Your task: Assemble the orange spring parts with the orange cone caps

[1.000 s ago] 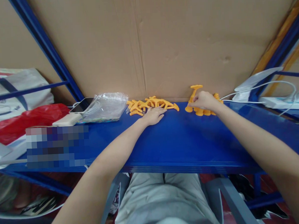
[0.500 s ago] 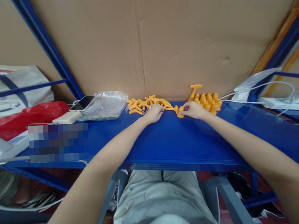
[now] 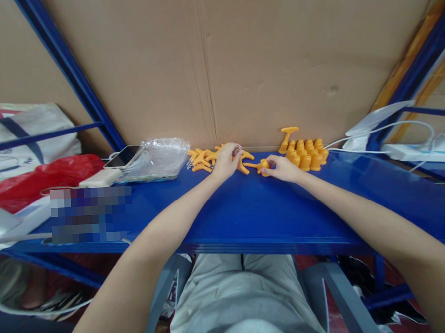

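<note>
Brown cardboard [image 3: 269,64] stands as a back wall behind a blue tabletop [image 3: 247,210], with blue rack posts [image 3: 68,70] rising at both sides. At the far edge of this tabletop the person's two bare hands meet close together. The left hand [image 3: 226,162] rests on the right end of a loose pile of orange flat pieces [image 3: 203,158]; its fingers are curled around something in the pile, but I cannot tell how firmly they close or which piece they hold. The right hand [image 3: 284,167] has its grip closed, thumb and fingertips pinching a small orange cup-shaped piece [image 3: 264,166]. From this piece an orange threaded rod [image 3: 250,165] points to the left, its long axis lying almost flat along the tabletop, directed toward the left hand, which is just beside its free end. So the right hand is the nearer one to the cup piece, and the left hand is nearer to the rod tip. To the right of the right hand, near it, stands a tidy group of upright orange cup pieces [image 3: 307,154], and behind them one taller assembled piece [image 3: 288,137] leans. Well apart, to the left of the left hand, lie a clear plastic bag [image 3: 158,157], a phone [image 3: 123,156] and a white power bank [image 3: 100,178].
</note>
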The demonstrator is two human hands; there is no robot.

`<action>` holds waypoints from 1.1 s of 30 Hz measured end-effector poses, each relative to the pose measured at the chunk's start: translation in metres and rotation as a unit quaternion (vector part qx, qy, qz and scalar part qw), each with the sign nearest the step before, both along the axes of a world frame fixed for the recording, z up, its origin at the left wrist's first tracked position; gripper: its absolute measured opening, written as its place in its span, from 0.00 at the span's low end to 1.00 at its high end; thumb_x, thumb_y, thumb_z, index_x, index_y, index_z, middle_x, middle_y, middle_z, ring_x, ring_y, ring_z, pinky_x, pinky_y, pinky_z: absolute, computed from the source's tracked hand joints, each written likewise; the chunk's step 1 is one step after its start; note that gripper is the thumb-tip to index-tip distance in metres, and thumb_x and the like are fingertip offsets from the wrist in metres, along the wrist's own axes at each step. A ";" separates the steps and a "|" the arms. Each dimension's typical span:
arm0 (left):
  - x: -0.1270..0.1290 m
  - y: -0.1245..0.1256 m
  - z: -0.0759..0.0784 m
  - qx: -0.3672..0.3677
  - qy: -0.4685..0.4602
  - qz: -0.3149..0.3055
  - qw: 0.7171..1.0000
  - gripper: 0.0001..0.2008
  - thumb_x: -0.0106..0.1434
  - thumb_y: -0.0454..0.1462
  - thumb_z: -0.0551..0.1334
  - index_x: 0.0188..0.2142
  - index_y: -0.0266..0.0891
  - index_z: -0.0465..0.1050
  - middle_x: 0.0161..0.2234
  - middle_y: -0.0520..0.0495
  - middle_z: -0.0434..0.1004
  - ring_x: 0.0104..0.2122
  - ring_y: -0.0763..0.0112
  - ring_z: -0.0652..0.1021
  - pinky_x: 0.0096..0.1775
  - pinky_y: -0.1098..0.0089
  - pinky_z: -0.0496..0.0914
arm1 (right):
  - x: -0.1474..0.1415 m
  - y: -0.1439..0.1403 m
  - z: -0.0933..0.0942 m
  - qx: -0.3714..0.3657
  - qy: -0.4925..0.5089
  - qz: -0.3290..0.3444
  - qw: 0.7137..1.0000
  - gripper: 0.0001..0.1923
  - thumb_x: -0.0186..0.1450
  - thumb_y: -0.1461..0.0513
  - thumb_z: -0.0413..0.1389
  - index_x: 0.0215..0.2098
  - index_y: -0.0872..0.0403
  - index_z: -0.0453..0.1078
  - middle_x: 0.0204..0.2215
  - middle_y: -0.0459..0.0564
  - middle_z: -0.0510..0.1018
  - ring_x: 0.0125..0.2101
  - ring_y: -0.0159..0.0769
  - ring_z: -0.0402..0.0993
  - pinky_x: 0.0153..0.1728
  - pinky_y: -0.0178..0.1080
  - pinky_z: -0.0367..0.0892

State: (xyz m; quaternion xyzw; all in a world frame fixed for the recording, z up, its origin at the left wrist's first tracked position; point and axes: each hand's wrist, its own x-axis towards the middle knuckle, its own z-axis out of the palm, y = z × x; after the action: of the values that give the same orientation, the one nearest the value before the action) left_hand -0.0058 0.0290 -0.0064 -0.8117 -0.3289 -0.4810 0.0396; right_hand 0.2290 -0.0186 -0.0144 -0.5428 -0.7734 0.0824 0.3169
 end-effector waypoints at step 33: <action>-0.014 -0.019 0.009 -0.055 0.295 0.136 0.944 0.15 0.72 0.32 0.53 0.50 0.38 0.76 0.53 0.34 0.76 0.54 0.47 0.76 0.52 0.51 0.69 | 0.007 0.000 0.008 0.065 -0.114 -0.049 0.990 0.07 0.62 0.61 0.62 0.40 0.53 0.74 0.39 0.55 0.85 0.40 0.46 0.82 0.39 0.40 0.72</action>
State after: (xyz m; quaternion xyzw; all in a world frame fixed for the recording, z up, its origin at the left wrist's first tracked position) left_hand -0.0195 0.0099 0.0023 -0.8657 -0.4357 -0.1909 0.1557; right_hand 0.2363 -0.0188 -0.0063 -0.5641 -0.7807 -0.0462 0.2651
